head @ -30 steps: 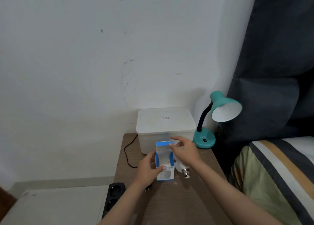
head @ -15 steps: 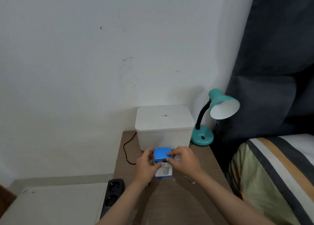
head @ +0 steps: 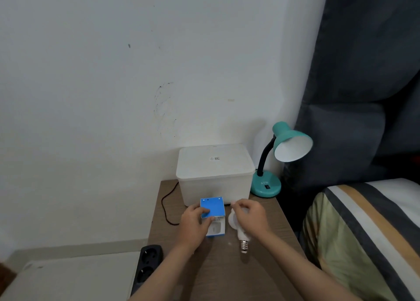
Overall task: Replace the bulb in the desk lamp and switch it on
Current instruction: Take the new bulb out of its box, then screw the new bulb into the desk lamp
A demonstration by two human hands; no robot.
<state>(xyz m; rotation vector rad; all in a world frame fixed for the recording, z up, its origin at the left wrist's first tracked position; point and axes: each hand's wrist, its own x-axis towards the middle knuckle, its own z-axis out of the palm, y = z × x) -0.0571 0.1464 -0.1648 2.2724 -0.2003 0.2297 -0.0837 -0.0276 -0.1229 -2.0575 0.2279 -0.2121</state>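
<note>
At the far left, a pale low surface (head: 68,275) sits below the level of your wooden bedside table (head: 227,275), and a black power strip (head: 148,264) lies at the table's left edge. A thin black cord (head: 167,204) loops across the tabletop near the wall. Your left hand (head: 193,225) is wrapped around a blue-and-white bulb box (head: 213,216) standing upright on the table, thumb pressed on its closed blue top flap. Directly behind the box stands a lidded white plastic container (head: 216,173), against the wall. Just right of the box, your right hand (head: 250,216) hovers over a white bulb (head: 241,232) lying on the tabletop with its metal screw base pointing toward you; the fingers are curled with thumb and forefinger pinched together, but whether they actually grip the bulb cannot be told from this angle. Further right, at the table's back corner, stands the teal desk lamp (head: 281,155), its black gooseneck rising from a round base and its shade tilted toward the bed; no bulb can be made out inside the white interior. At the far right lies a striped bedcover (head: 368,232) beneath a dark padded headboard (head: 363,73).
</note>
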